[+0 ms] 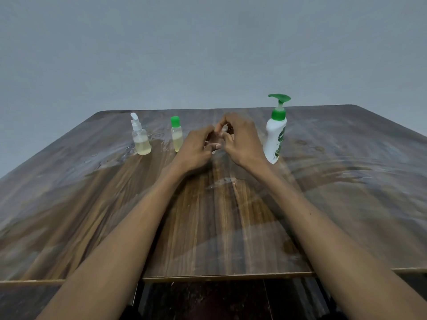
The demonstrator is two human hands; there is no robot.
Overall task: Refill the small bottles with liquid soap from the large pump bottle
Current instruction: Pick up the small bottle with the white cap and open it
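both hands [218, 144] pinching perhaps a small clear bottle [223, 130]

small clear item [223, 130] mostly hidden by fingers; identity unclear | forearms cut off below

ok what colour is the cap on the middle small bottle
Green cap, clearest in the head view.

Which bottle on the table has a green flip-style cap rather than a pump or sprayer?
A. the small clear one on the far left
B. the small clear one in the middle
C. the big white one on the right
B: the middle small bottle wears a plain green cap, while the large pump bottle and the spray bottle have dispensing heads.
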